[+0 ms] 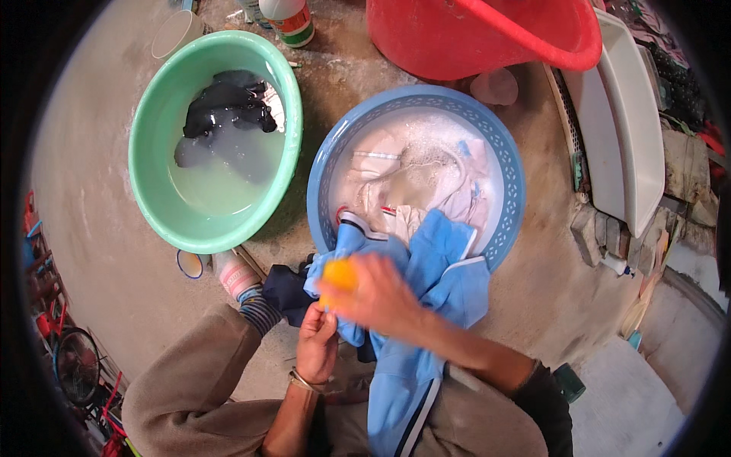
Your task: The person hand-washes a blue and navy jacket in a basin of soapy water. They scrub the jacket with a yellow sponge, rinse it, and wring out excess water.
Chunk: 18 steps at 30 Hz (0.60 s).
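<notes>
A light blue garment with a dark and white stripe lies across my lap and over the near rim of a blue plastic basin. My right hand, slightly blurred, is closed around a yellow object, perhaps a bar of soap or a brush, against the blue cloth. Just below it, my left hand pinches an edge of that garment. Pale clothes lie in sudsy water inside the basin. Dark navy cloth hangs to the left of the blue garment.
A green plastic basin at the left holds dark cloth in cloudy water. Behind stand a red tub, a bottle and a white cup. A long white tub leans at the right. An enamel mug lies near my foot.
</notes>
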Each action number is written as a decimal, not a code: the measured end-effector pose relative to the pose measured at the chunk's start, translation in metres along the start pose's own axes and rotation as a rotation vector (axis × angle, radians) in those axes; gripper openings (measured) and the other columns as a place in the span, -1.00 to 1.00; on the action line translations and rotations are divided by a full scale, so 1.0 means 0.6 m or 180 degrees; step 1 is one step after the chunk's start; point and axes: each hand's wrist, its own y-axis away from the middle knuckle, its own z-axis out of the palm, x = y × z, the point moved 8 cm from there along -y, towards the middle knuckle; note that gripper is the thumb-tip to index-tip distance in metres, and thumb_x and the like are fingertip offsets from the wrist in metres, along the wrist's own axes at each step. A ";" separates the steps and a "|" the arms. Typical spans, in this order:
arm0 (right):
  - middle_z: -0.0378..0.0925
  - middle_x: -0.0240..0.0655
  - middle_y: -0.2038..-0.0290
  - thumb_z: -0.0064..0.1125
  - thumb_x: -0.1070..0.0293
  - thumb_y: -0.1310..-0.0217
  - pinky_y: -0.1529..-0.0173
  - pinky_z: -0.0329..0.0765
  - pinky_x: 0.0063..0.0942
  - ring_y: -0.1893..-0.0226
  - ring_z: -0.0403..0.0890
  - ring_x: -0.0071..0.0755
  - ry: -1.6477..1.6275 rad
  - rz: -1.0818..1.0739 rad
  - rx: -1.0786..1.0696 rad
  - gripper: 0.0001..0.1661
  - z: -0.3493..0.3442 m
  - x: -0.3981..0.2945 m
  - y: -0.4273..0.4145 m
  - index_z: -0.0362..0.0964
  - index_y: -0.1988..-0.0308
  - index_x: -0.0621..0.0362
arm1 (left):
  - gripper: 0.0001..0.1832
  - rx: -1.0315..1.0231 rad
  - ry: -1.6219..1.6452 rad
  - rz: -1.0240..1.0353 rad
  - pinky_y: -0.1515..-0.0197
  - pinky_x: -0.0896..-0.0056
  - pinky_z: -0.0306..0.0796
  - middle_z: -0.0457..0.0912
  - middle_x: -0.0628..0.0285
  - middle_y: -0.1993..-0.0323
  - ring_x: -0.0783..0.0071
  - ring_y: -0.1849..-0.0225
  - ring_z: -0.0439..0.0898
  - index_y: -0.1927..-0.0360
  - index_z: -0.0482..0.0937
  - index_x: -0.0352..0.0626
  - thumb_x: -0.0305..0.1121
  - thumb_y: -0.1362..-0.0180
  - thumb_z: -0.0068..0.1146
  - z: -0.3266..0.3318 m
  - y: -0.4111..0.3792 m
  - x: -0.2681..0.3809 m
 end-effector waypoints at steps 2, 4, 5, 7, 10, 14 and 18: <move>0.42 -0.21 0.14 0.26 0.16 -0.03 0.07 0.39 -0.17 0.14 0.44 -0.09 -0.0569 0.0902 -0.0210 -0.47 0.005 0.084 0.006 0.42 -0.07 -0.20 | -0.84 -0.0034 -0.0032 -0.0052 0.05 0.59 0.28 0.50 0.40 0.24 0.69 0.21 0.41 0.09 0.42 -0.17 -0.46 -0.27 0.01 -0.014 0.002 -0.002; 0.42 -0.17 0.17 0.23 0.13 -0.05 0.11 0.41 -0.17 0.14 0.43 -0.06 -0.0487 0.1053 -0.0222 -0.49 0.002 0.124 0.041 0.41 -0.06 -0.19 | -0.85 -0.0072 -0.0008 -0.0088 0.06 0.59 0.29 0.49 0.41 0.25 0.68 0.21 0.41 0.10 0.42 -0.17 -0.46 -0.27 0.01 -0.017 -0.004 -0.012; 0.41 -0.14 0.22 0.20 0.10 -0.07 0.16 0.43 -0.17 0.17 0.43 -0.03 -0.0489 0.0917 -0.0135 -0.51 -0.001 0.120 0.053 0.40 -0.04 -0.19 | -0.84 -0.0072 0.0049 -0.0064 0.07 0.59 0.29 0.49 0.41 0.25 0.68 0.22 0.41 0.10 0.41 -0.17 -0.46 -0.26 0.01 -0.012 -0.008 -0.007; 0.42 -0.12 0.21 0.22 0.08 -0.05 0.15 0.42 -0.17 0.15 0.42 -0.03 -0.0747 0.0257 -0.0064 -0.49 -0.041 0.022 0.029 0.40 -0.04 -0.15 | -0.84 0.0015 0.0167 -0.0056 0.07 0.59 0.30 0.48 0.41 0.25 0.68 0.23 0.40 0.10 0.40 -0.16 -0.48 -0.26 0.00 -0.009 -0.007 -0.008; 0.42 -0.13 0.22 0.26 0.08 0.01 0.16 0.41 -0.20 0.17 0.42 -0.06 -0.0383 0.0094 0.0197 -0.49 -0.033 -0.001 -0.003 0.44 0.00 -0.12 | -0.84 0.0071 0.0164 -0.0131 0.06 0.58 0.29 0.48 0.40 0.23 0.67 0.25 0.40 0.10 0.40 -0.15 -0.49 -0.26 -0.01 -0.007 0.001 -0.008; 0.42 -0.16 0.22 0.27 0.13 -0.01 0.17 0.40 -0.22 0.23 0.43 -0.09 -0.0211 0.0709 0.0166 -0.53 0.000 0.132 0.015 0.46 0.02 -0.10 | -0.80 -0.0319 0.0134 0.0011 -0.12 0.38 0.25 0.52 0.31 0.11 0.51 0.04 0.44 0.06 0.41 -0.16 -0.38 -0.27 0.01 -0.019 -0.012 -0.013; 0.39 -0.14 0.19 0.21 0.13 -0.08 0.12 0.38 -0.20 0.21 0.41 -0.07 -0.0416 0.0133 0.0156 -0.52 -0.030 0.025 0.023 0.42 -0.04 -0.10 | -0.77 -0.0239 0.0286 -0.0004 -0.18 0.34 0.24 0.50 0.29 0.04 0.48 -0.04 0.44 0.03 0.39 -0.15 -0.37 -0.27 0.01 -0.011 -0.010 -0.012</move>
